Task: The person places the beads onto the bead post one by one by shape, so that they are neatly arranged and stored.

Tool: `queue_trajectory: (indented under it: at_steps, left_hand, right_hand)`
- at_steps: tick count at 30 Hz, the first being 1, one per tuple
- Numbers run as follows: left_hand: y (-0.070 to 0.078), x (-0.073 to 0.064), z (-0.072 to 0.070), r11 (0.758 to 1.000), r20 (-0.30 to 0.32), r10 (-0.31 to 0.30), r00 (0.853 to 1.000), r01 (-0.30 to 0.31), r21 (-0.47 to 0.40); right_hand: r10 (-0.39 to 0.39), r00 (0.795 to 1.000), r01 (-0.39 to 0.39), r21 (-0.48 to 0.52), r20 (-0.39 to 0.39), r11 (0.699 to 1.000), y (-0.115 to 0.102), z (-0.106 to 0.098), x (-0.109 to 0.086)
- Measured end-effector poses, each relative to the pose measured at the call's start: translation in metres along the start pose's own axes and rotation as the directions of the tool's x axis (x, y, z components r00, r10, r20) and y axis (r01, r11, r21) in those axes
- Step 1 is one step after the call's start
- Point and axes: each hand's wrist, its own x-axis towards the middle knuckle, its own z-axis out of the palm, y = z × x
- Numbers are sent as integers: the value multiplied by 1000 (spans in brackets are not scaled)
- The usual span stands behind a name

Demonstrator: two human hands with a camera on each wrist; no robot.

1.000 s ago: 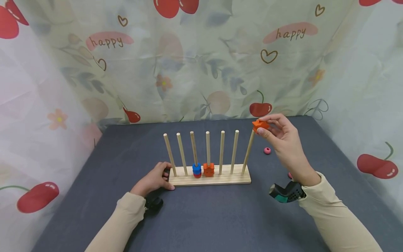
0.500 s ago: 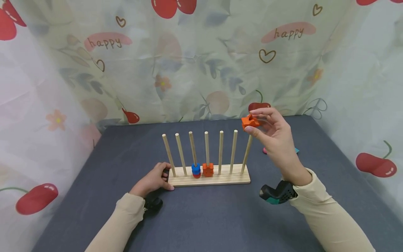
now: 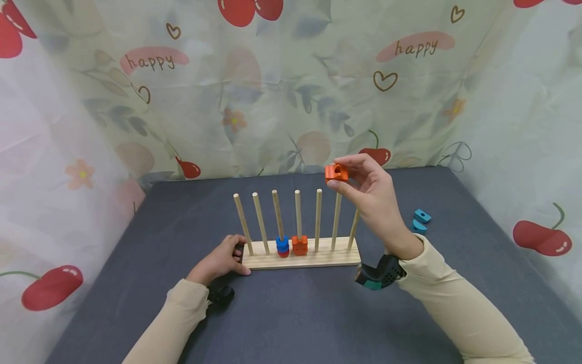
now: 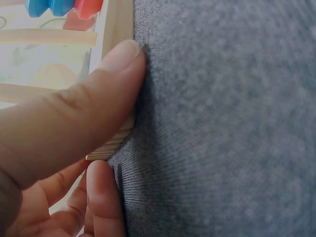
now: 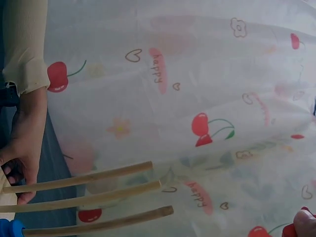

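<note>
My right hand (image 3: 375, 202) pinches an orange star-shaped bead (image 3: 335, 173) between thumb and fingers, its hole showing. The bead is held up near the top of the second peg from the right. On the left, my left hand (image 3: 219, 260) grips the end of a wooden peg board (image 3: 334, 258), thumb (image 4: 111, 74) along the front edge. Several upright pegs stand on the board. One carries blue beads (image 3: 282, 243) over a red bead (image 3: 284, 255); the peg beside it carries orange star-shaped beads (image 3: 300, 245). Only a sliver of the held bead (image 5: 290, 230) shows in the right wrist view.
Two teal pieces, a block with a hole (image 3: 422, 216) and a rounded piece (image 3: 419, 227), lie on the dark tabletop (image 3: 291, 313) to the right of my right hand. A patterned curtain (image 3: 282, 91) rises behind the table and along both sides.
My right hand has carried the orange bead left, away from the rightmost peg. The teal pieces have come into view, and the pink beads are now hidden. My left hand stays on the board.
</note>
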Motion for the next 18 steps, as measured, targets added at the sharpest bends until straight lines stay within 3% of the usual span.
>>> queue_trajectory:
  at_steps: [8,18]
  left_hand:
    - [-1,0,0,1000,2,1,1000,-1,-3]
    - [0,0,0,1000,1,3,1000,-3,-2]
  right_hand:
    - [-23,999,23,1,31,1000,16,15,4]
    - [-120,987,119,20,105,993,37,34,3]
